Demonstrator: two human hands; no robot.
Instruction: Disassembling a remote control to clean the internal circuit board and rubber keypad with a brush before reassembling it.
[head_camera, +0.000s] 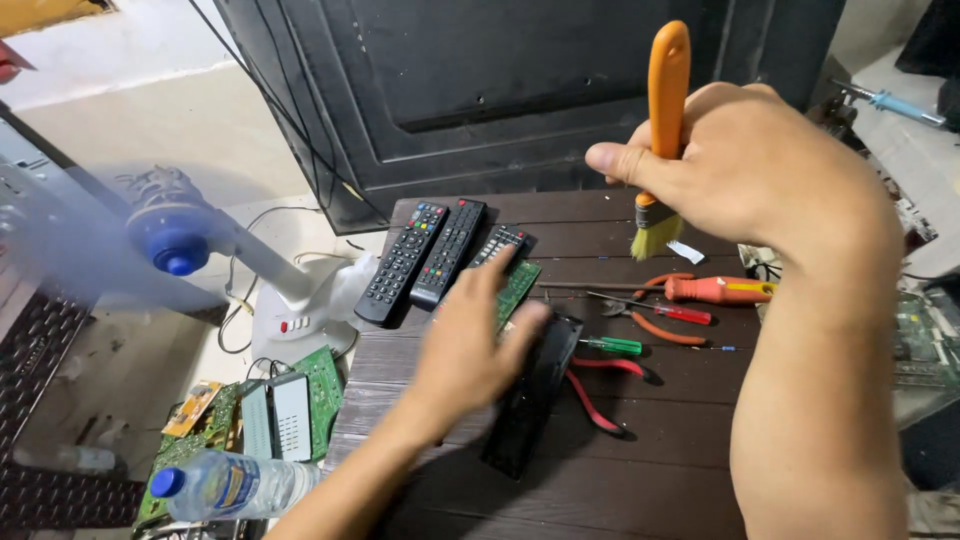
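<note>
While the right hand (760, 165) is raised above the worktop (640, 470), its fingers are clamped on a brush (662, 130) with an orange handle, bristles pointing down and clear of the surface. Left hand (470, 345) lies flat, fingers spread and blurred, resting on a black casing (535, 400) and a green board (518, 280) at mid-worktop; it grips nothing that can be made out. Three remotes (430, 255) lie side by side at the far edge, just beyond that hand. Right of the casing: a green screwdriver (612, 345), red-handled pliers (600, 395), and an orange screwdriver (715, 290), near one another. On the floor to the left stand a white fan (290, 290), loose boards (320, 385) and a bottle (235, 485).
</note>
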